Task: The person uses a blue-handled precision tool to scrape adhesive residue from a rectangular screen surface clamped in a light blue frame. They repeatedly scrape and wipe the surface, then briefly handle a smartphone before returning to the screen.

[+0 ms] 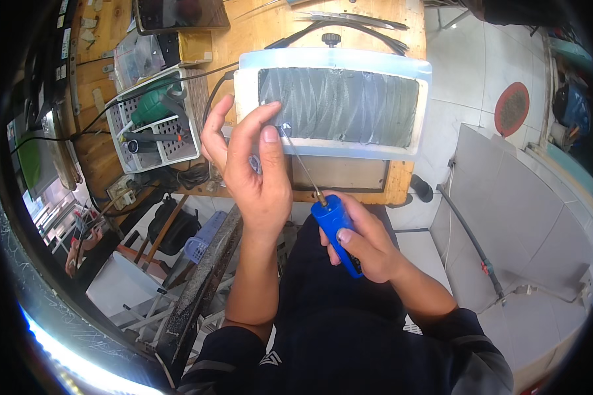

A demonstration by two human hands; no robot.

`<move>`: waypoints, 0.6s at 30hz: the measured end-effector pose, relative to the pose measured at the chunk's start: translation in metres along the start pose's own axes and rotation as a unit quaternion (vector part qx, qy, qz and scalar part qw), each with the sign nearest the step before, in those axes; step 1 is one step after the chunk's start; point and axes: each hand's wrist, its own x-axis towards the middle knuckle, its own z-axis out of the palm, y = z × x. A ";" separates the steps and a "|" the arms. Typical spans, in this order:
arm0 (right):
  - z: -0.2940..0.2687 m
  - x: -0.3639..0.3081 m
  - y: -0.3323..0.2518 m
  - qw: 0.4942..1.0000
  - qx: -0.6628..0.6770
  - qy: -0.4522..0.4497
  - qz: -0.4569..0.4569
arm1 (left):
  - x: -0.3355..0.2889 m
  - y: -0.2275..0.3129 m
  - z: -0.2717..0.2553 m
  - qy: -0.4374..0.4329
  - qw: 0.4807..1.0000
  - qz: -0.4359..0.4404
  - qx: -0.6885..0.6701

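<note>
My right hand (pixel 369 247) is wrapped round a blue handheld tool (pixel 338 230), with the thumb on its side. From the tool's brass-coloured collar a thin metal shaft (pixel 300 161) reaches up and left to the near left part of a dark grey-green, streaked panel (pixel 342 108). The panel sits in a white frame with a pale translucent blue rim (pixel 425 99). My left hand (pixel 258 174) is raised at the frame's left side, its fingers curved and apart. The thumb and forefinger overlap the panel's left edge; whether they touch it I cannot tell. A small shiny spot lies by the shaft's tip.
A wooden bench (pixel 244 26) carries a white divided basket (pixel 194 148) with a green tool (pixel 155 105) at left. Tweezers (pixel 349 18) and black cables lie behind the panel. A dark-screened device (pixel 178 13) is at far left. Another person's hand (pixel 92 237) shows at the left edge.
</note>
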 end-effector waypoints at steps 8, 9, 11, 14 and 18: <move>0.001 -0.002 -0.001 1.000 0.023 0.017 -0.004 | 0.001 0.000 0.002 0.006 1.000 -0.003 -0.015; 0.002 -0.002 -0.002 1.000 0.016 0.014 -0.009 | 0.001 0.000 0.001 0.001 1.000 -0.001 -0.008; 0.001 -0.001 -0.004 1.000 0.021 0.010 -0.014 | 0.003 0.000 -0.001 -0.010 1.000 0.002 0.004; 0.003 -0.005 -0.002 1.000 0.017 0.025 0.005 | 0.001 0.000 0.000 0.004 1.000 -0.002 -0.014; -0.001 -0.008 -0.003 0.996 0.084 0.004 0.043 | 0.001 0.002 0.003 0.024 0.999 0.003 -0.029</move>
